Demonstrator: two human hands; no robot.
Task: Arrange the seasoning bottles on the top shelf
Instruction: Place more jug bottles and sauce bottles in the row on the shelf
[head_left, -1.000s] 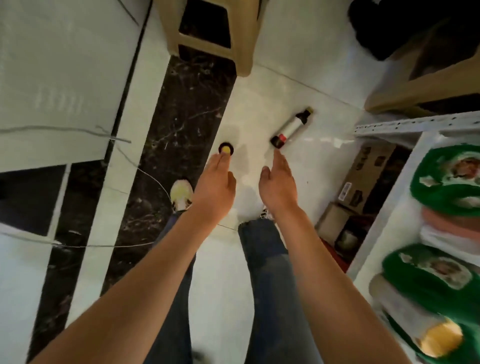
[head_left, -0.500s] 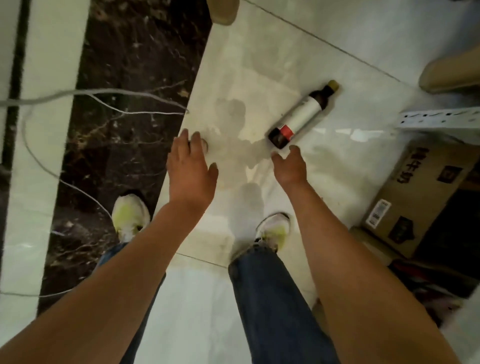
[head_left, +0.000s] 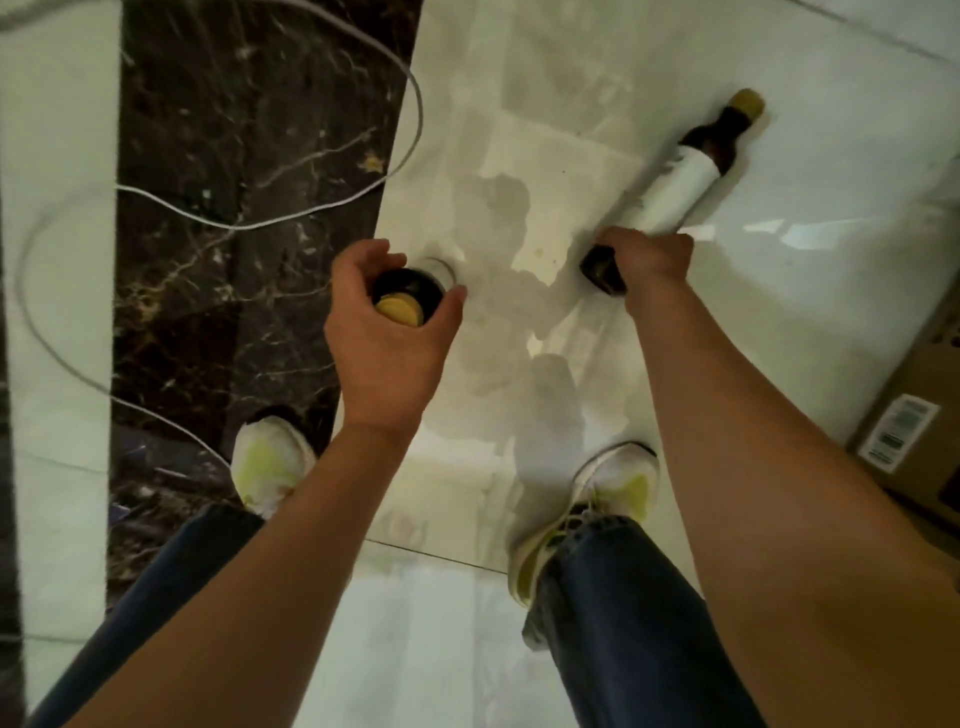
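Observation:
Two dark seasoning bottles with yellow caps are on the pale floor tiles. One stands upright (head_left: 402, 299), seen from above, and my left hand (head_left: 387, 332) curls around its shoulder, fingers and thumb on either side. The other lies on its side (head_left: 685, 176) with a white label, its cap pointing away to the upper right. My right hand (head_left: 647, 262) grips that lying bottle near its base, covering part of the label. No shelf is in view.
My two feet in white and yellow shoes (head_left: 272, 465) stand below the hands. A white cable (head_left: 291, 218) loops over the dark marble strip on the left. A cardboard box (head_left: 914, 415) sits at the right edge.
The camera has dropped closer to the floor. Both hands reached down: the left closed around the upright bottle, the right closed on the lying bottle's base.

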